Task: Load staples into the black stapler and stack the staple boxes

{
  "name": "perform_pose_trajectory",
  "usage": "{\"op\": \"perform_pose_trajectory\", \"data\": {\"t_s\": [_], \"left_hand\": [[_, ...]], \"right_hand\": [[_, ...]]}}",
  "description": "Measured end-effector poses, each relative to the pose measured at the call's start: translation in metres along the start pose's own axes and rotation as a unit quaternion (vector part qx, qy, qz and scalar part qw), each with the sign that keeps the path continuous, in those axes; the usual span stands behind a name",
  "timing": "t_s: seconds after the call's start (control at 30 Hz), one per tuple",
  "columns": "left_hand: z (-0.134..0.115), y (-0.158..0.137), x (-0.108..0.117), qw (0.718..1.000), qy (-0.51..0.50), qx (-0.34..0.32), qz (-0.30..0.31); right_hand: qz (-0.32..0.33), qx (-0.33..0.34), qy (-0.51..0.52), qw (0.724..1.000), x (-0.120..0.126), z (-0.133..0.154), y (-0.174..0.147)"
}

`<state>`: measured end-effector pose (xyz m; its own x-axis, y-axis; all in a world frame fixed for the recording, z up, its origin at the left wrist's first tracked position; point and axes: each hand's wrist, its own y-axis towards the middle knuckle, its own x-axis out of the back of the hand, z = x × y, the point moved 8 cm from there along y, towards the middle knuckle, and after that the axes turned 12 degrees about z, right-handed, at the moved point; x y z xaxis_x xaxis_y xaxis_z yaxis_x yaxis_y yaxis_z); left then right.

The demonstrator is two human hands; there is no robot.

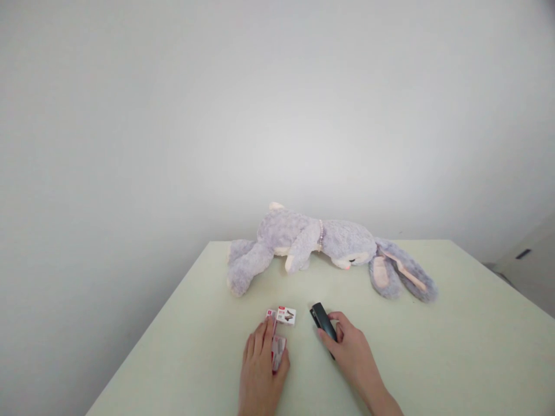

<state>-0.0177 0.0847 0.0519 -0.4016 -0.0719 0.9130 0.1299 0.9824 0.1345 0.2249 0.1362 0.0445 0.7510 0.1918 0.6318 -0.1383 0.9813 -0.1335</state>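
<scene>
On the near part of the table, my right hand [347,345] is closed around a black stapler [321,319], thumb on the near side and fingers on the far side. The stapler points up and to the left. My left hand [261,365] lies over small boxes, with a red-and-white box [278,348] between thumb and index finger. Its fingers partly hide that box and a pink-and-white box [271,314] at the fingertips. Beside that one sits a white box [287,315] with a red label and a dark printed picture.
A grey plush rabbit [286,228] with a bead necklace lies on its side along the back of the pale green table [182,341], its long ears to the right. A bare wall [277,115] rises behind. A pale panel with a dark slot [523,254] stands at far right.
</scene>
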Motion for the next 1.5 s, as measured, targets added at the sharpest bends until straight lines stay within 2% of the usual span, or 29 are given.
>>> {"op": "perform_pose_trajectory", "data": {"t_s": [0.13,0.27,0.37,0.5,0.7,0.8,0.97,1.1,1.3,1.5], "left_hand": [[-0.004,-0.034,-0.014,0.999,0.033,0.012,-0.029],[-0.009,-0.046,-0.015,0.996,0.057,0.028,-0.062],[-0.014,-0.04,-0.01,0.995,0.057,0.044,-0.069],[-0.017,-0.027,-0.004,0.995,0.045,0.058,-0.064],[-0.02,-0.009,-0.007,0.998,0.056,0.029,-0.025],[-0.025,0.003,-0.007,0.998,0.053,0.01,-0.018],[-0.035,0.023,-0.007,0.999,0.014,-0.035,-0.005],[-0.033,0.021,-0.011,0.999,-0.02,-0.047,-0.004],[-0.008,-0.008,-0.008,0.999,-0.015,-0.03,-0.01],[0.056,-0.037,0.013,1.0,-0.021,0.008,-0.02]], "right_hand": [[0.047,0.044,0.042,0.997,-0.01,0.017,0.032],[0.09,0.067,0.058,0.992,-0.018,0.031,0.05],[0.118,0.075,0.064,0.988,-0.025,0.036,0.04],[0.154,0.057,0.129,0.978,-0.044,0.03,0.004],[0.119,0.024,0.241,0.963,-0.061,0.013,-0.034],[0.104,0.007,0.293,0.95,-0.063,0.008,-0.036],[0.097,-0.007,0.338,0.936,-0.065,0.006,-0.019],[0.156,0.002,0.341,0.927,-0.076,0.019,-0.011],[0.226,0.024,0.366,0.902,-0.108,0.047,-0.019],[0.299,0.064,0.392,0.868,-0.168,0.084,-0.027]]}}
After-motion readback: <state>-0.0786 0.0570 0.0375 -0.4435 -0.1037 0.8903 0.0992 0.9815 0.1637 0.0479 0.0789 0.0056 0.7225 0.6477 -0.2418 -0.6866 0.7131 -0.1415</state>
